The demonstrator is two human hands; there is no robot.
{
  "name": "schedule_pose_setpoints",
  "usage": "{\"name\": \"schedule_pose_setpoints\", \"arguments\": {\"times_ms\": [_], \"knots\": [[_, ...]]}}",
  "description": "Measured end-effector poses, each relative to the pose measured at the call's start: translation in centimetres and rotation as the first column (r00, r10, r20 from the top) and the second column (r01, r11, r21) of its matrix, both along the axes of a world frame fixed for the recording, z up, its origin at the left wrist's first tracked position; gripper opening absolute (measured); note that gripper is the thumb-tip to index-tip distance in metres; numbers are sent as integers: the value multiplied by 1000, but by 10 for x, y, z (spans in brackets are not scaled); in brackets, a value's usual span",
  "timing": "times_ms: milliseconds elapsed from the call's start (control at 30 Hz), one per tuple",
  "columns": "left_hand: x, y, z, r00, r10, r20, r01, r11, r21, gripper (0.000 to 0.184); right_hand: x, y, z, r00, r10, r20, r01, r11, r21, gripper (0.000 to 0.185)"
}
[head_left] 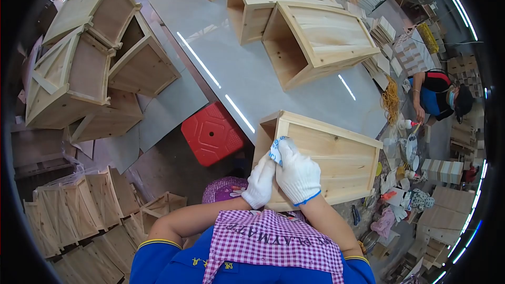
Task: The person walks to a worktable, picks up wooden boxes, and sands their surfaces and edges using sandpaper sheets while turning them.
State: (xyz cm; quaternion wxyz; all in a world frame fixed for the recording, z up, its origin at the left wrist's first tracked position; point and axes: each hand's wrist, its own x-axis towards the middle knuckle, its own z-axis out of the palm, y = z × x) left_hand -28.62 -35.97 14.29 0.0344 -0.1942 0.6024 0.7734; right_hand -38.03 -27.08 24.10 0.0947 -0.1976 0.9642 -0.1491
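Observation:
A pale wooden box lies on its side right in front of me, its open end to the left. My right hand, in a white knitted glove with a blue cuff, pinches a folded piece of sandpaper with blue print on its white back. It holds the sandpaper against the box's corner edge by the open end. My left hand, gloved too, is closed at that same edge, just below the sandpaper. Its fingertips are partly hidden, and it seems to grip the box's rim.
Several similar wooden boxes stand at the far side of the grey table. More boxes are stacked at left. A red plastic stool stands beside the table. At right, a co-worker bends over a cluttered bench near yellow string.

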Motion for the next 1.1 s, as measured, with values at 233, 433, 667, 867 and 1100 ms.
{"name": "schedule_pose_setpoints", "arguments": {"times_ms": [233, 433, 667, 867, 1100], "knots": [[1, 1, 0, 996, 28, -90, -27, 1000, 10, 54, -24, -11, -5, 992, -95, -82, 98, 995, 33, 36], [0, 3, -10, 998, 39, -55, -38, 999, 14, 53, -14, -1, -7, 998, -55, -40, 55, 998, -10, 37], [0, -1, -3, 996, 9, -93, -8, 1000, 13, 53, -50, 19, -1, 982, -128, -138, 135, 990, 47, 35], [-1, 3, -8, 997, 14, -72, -18, 999, -44, 49, -34, 22, 5, 988, -143, -64, 154, 959, 239, 31], [14, 9, -98, 968, -252, -7, 210, 819, -535, 61, -2, -46, 59, 943, 330, -34, -325, 897, -299, 44]]}}
